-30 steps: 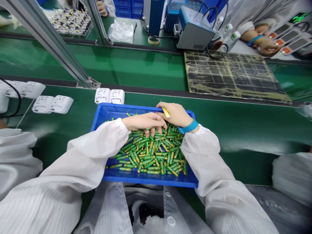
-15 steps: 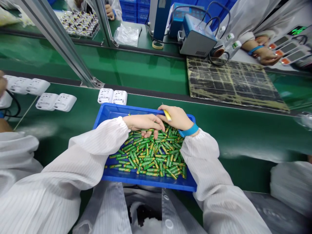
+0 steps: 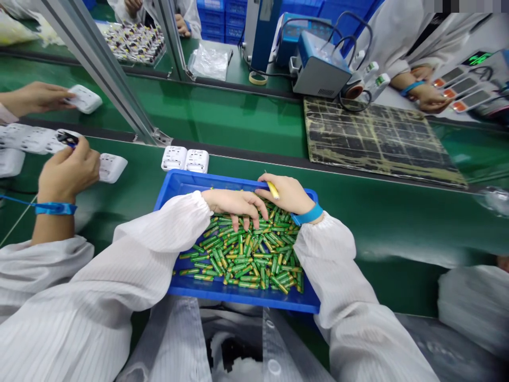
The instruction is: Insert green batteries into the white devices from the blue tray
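Green batteries [image 3: 242, 260], under left hand [image 3: 236, 204] now fanned wider, suggesting looser handling, near right hand [image 3: 289, 193] clamped on yellow stick [image 3: 273, 190].

One camera, worn on the person's head, looks forward and down in a wide view. The striped sleeves [image 3: 139, 254] run in from the lower corners, and the coat front [image 3: 178, 339] shows from above at the bottom centre. The left hand [image 3: 234, 203] and right hand [image 3: 289, 192], over the blue tray [image 3: 238, 298], sit near the lens at mid-frame. The green tabletop [image 3: 382, 223] stretches sideways; the blue-and-grey device [image 3: 322, 69] stands farther off, upper right of centre.
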`<state>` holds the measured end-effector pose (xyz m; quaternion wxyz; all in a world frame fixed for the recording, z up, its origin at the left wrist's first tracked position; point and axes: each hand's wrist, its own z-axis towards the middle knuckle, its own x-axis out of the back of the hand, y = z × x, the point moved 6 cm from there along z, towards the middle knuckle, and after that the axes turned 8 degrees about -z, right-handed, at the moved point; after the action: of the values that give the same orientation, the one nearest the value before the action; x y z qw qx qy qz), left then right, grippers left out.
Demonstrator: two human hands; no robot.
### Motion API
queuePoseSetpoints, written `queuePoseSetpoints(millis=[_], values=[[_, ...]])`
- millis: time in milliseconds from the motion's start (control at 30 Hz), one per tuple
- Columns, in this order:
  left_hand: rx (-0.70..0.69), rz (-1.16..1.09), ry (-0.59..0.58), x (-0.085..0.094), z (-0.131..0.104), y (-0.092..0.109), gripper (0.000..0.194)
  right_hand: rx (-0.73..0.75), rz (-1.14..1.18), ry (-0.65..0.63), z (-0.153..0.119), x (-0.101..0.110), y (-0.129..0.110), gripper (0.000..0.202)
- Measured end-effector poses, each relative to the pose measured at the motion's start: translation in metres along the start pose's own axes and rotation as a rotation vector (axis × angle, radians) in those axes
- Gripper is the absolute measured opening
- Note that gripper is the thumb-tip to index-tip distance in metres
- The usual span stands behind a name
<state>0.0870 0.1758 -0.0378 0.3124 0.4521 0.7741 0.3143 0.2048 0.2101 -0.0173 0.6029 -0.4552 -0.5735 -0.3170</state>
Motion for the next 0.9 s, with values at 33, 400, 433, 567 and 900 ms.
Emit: queuePoseSetpoints(millis=[33, 400, 433, 567, 900], values=[[-0.007, -0.001, 0.005, 0.0005, 0.0005, 0.0002, 0.036, 0.001, 0.0, 0.0, 0.0001, -0.0001, 0.0, 0.028], [-0.008, -0.085, 0.063, -0.0008, -0.0002, -0.0009, 0.026, 0.004, 0.008, 0.018, -0.0008, 0.0014, -0.0009, 0.028], [-0.005, -0.082, 0.073, 0.0003, 0.0006, -0.0013, 0.026, 0.004, 0.007, 0.019, -0.0009, 0.0016, -0.001, 0.028], [-0.016, -0.098, 0.053, 0.0002, 0.0024, -0.0011, 0.026, 0.006, 0.006, 0.017, -0.0007, 0.0013, -0.0012, 0.028], [-0.082, -0.175, 0.051, 0.0003, 0.0043, 0.0018, 0.025, -0.005, 0.001, -0.006, -0.0012, 0.0023, -0.0014, 0.029]])
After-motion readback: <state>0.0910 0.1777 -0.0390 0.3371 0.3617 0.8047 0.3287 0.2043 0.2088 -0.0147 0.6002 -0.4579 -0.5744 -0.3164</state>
